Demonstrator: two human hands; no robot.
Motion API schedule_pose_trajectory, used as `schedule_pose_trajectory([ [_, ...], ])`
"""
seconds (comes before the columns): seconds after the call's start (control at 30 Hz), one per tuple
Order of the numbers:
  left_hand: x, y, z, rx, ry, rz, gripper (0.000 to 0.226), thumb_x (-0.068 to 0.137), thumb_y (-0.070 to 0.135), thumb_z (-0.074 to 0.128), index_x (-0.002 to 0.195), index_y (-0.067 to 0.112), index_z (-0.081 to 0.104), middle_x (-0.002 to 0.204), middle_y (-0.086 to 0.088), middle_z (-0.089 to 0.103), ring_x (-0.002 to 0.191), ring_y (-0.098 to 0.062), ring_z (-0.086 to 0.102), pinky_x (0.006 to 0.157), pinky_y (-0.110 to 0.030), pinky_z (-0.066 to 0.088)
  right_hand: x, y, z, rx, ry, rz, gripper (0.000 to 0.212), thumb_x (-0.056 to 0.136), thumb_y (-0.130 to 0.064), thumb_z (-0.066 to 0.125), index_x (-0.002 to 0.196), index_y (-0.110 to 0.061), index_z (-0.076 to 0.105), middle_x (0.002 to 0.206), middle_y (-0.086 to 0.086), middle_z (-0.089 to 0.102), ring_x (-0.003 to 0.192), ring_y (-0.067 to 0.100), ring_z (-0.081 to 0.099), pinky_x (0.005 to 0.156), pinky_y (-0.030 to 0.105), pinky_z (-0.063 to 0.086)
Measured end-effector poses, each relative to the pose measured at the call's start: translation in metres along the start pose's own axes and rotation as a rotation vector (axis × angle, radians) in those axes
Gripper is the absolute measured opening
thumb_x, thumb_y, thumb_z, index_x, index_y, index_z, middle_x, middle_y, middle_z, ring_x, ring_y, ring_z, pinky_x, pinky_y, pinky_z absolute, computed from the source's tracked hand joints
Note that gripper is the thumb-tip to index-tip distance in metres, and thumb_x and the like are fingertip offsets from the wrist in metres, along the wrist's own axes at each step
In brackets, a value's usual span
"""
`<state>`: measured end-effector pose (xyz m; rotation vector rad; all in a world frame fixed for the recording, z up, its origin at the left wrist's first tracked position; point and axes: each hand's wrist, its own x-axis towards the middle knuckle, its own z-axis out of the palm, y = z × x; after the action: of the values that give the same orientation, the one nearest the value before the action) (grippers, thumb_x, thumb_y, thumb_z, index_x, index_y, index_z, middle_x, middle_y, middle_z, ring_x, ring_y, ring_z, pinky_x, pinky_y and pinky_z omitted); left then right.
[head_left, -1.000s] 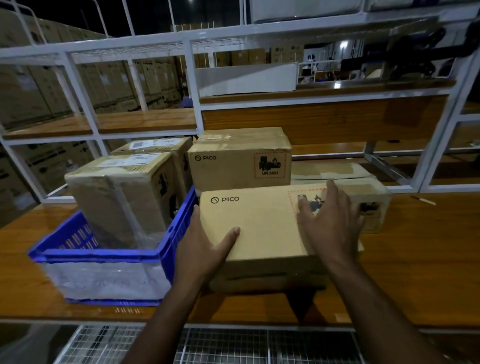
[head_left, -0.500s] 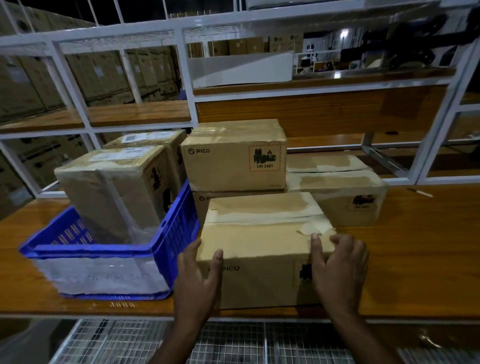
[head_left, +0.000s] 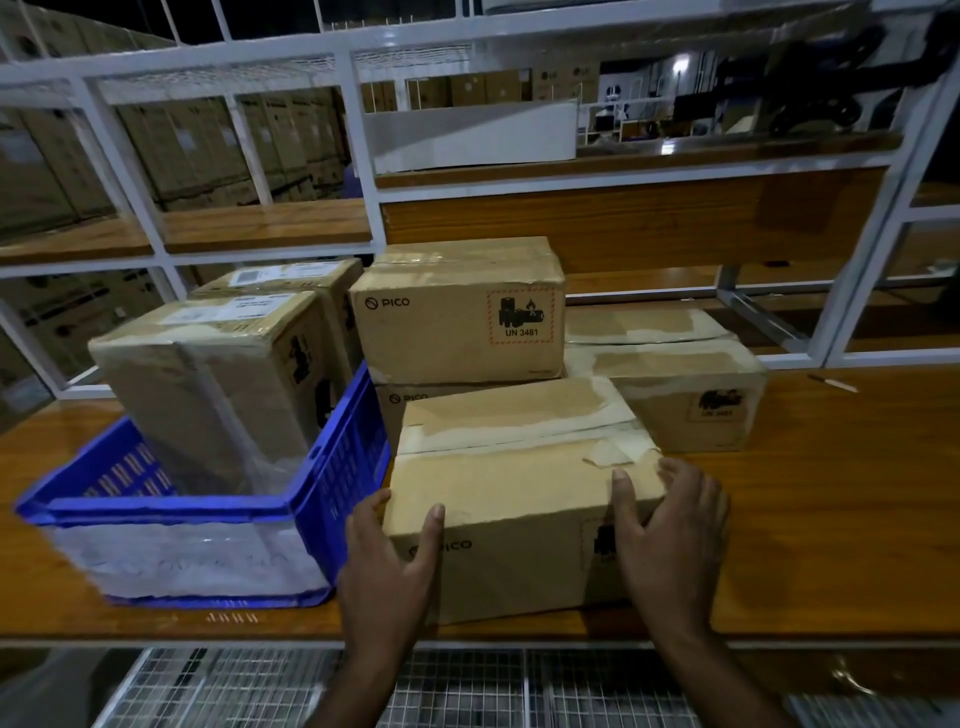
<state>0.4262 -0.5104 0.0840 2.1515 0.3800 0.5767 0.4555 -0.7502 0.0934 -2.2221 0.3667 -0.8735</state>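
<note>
At 6 o'clock, the left hand (head_left: 389, 566) and right hand (head_left: 670, 545) clasp the front box (head_left: 519, 493), which sits at the near edge of the wooden table (head_left: 841, 519). The left thumb lies up its near face and the fingers wrap its 9 o'clock corner. The right thumb presses the top edge, with the fingers spread round its 3 o'clock end. Torn tape runs across the lid. Touching it at 9 o'clock is a blue crate (head_left: 171, 506) holding two upright cartons (head_left: 208, 374). At 12 o'clock, just behind it, two PICO boxes (head_left: 457, 312) are stacked. At 2 o'clock lies a low taped box (head_left: 685, 384), and beyond everything stands white shelving (head_left: 363, 156).
</note>
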Motion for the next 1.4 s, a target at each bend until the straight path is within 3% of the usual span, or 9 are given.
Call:
schedule_pose_trajectory([
  [0.27,0.001,-0.009,0.015,-0.244,-0.044,-0.361,0.039,0.096,0.052,0.057,0.113,0.02,0.045,0.111,-0.008,0.059,0.098,-0.029,0.057,0.083,-0.041,0.047,0.025,-0.087,-0.027,0.134,0.148,-0.381,0.046,0.091,-0.05,0.052,0.125,-0.018,0.053,0.119,0.005,0.059,0.116,0.021,0.045,0.099,0.036,0.03],
  [0.47,0.001,-0.055,0.058,-0.355,-0.484,-0.601,0.057,0.091,0.072,0.046,0.122,0.027,0.064,0.118,-0.004,0.069,0.104,-0.026,0.068,0.086,-0.051,0.06,0.012,-0.137,-0.014,0.177,-0.029,-0.692,0.04,0.091,-0.04,0.059,0.125,-0.02,0.056,0.115,-0.003,0.061,0.113,0.016,0.05,0.098,0.035,0.035],
  [0.6,-0.004,-0.039,0.051,-0.267,-0.636,-0.448,0.058,0.087,0.084,0.034,0.109,0.042,0.066,0.118,0.007,0.069,0.109,-0.015,0.065,0.102,-0.045,0.051,-0.002,-0.137,-0.001,0.148,-0.121,-0.765,0.039,0.091,-0.037,0.061,0.126,-0.019,0.057,0.116,-0.002,0.063,0.112,0.016,0.053,0.098,0.035,0.04],
  [0.7,0.0,-0.012,0.03,-0.288,-0.538,-0.323,0.096,0.06,0.104,0.033,0.132,0.044,0.055,0.135,0.014,0.06,0.121,-0.011,0.059,0.103,-0.044,0.049,-0.001,-0.136,-0.001,0.132,-0.149,-0.785,0.032,0.095,-0.037,0.058,0.121,-0.019,0.062,0.114,-0.002,0.065,0.11,0.014,0.054,0.097,0.031,0.038],
  [0.83,0.009,0.049,-0.006,-0.369,-0.23,0.055,0.073,0.096,0.069,0.039,0.159,0.037,0.019,0.158,0.023,0.025,0.139,0.005,0.027,0.112,-0.027,0.029,0.015,-0.14,-0.013,0.216,-0.197,-0.723,0.038,0.103,-0.038,0.039,0.108,-0.015,0.07,0.104,0.0,0.069,0.102,0.01,0.056,0.09,0.032,0.047],
  [0.93,0.02,0.08,-0.021,-0.316,-0.086,0.426,0.072,0.097,0.062,0.043,0.159,0.035,0.019,0.165,0.022,0.017,0.15,0.005,0.017,0.118,-0.027,0.023,0.045,-0.132,-0.021,0.211,-0.149,-0.653,0.045,0.104,-0.035,0.033,0.106,-0.013,0.071,0.108,0.003,0.071,0.107,0.014,0.058,0.096,0.033,0.041],
  [1.07,0.043,0.101,-0.021,-0.095,-0.116,0.739,0.067,0.099,0.059,0.042,0.157,0.026,0.032,0.166,0.01,0.023,0.153,-0.004,0.015,0.12,-0.04,0.027,0.073,-0.117,-0.024,0.036,-0.218,-0.571,0.051,0.103,-0.041,0.028,0.116,-0.016,0.071,0.122,0.003,0.07,0.12,0.016,0.056,0.099,0.03,0.025],
  [1.2,0.055,0.101,-0.009,0.013,-0.107,0.738,0.068,0.096,0.069,0.039,0.142,0.022,0.053,0.149,0.006,0.051,0.143,-0.002,0.035,0.115,-0.048,0.038,0.072,-0.109,-0.018,-0.09,-0.216,-0.621,0.05,0.102,-0.042,0.03,0.12,-0.019,0.071,0.124,-0.001,0.07,0.121,0.013,0.059,0.101,0.034,0.032],
  [1.4,0.066,0.1,-0.011,0.051,-0.025,0.784,0.063,0.092,0.073,0.043,0.121,0.022,0.066,0.126,0.009,0.066,0.126,-0.004,0.053,0.122,-0.048,0.024,0.077,-0.118,-0.02,-0.143,-0.219,-0.645,0.052,0.099,-0.045,0.03,0.109,-0.021,0.074,0.111,-0.004,0.074,0.107,0.013,0.061,0.092,0.034,0.03],
])
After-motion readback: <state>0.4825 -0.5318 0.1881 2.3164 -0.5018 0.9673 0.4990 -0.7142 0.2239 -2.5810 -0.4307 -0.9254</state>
